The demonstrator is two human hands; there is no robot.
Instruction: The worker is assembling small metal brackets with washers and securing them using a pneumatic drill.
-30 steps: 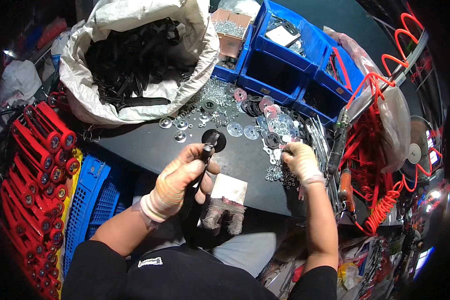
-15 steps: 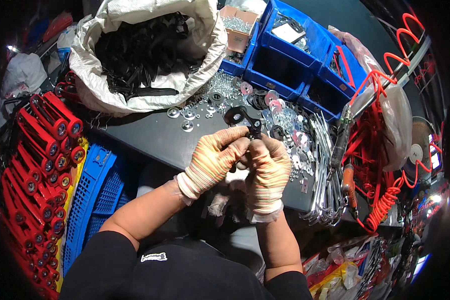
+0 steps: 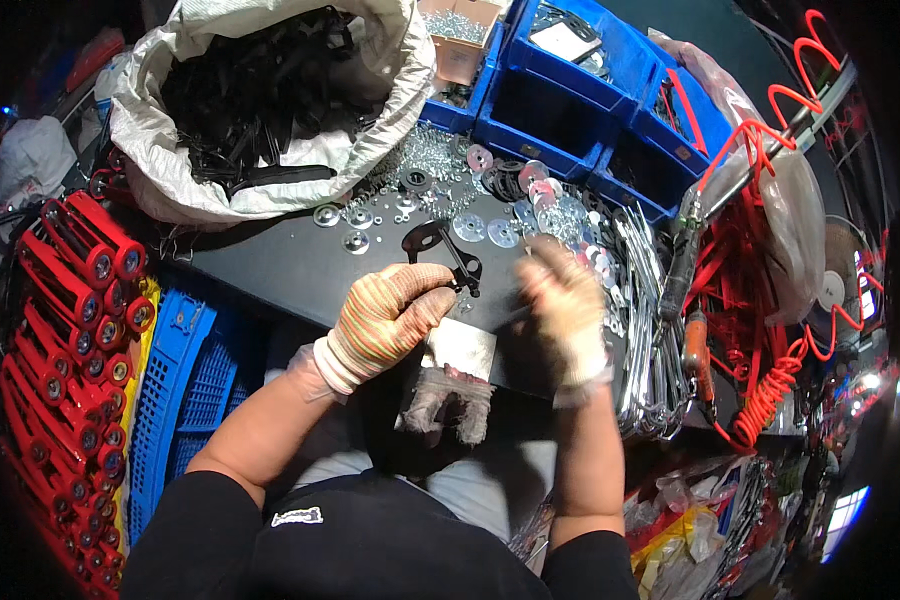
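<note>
My gloved left hand point(image 3: 392, 318) pinches a black bracket-like part point(image 3: 467, 270) by its lower end, with a looped arm pointing up and left over the table. To its right, apart from the part, my gloved right hand point(image 3: 568, 310) is smeared by motion, and its fingers do not show clearly. Beyond both hands lie metal washers point(image 3: 469, 227) and a heap of small metal hardware point(image 3: 432, 155). Long bent metal rods point(image 3: 652, 345) lie close to my right hand. Below my left hand, a grey metal plate with a cloth-like piece point(image 3: 460, 352) juts from the table edge.
A white sack point(image 3: 395, 130) of black parts stands at the back left. Blue bins point(image 3: 540, 150) stand at the back. Red tubular parts point(image 3: 70, 310) are stacked left, beside a blue crate point(image 3: 175, 350). An orange-handled tool point(image 3: 697, 360) and coiled red hose point(image 3: 770, 400) hang right.
My right hand has come away from the black part and moved right. My left hand has shifted left, still holding the part, which now shows more fully. The view has shifted slightly.
</note>
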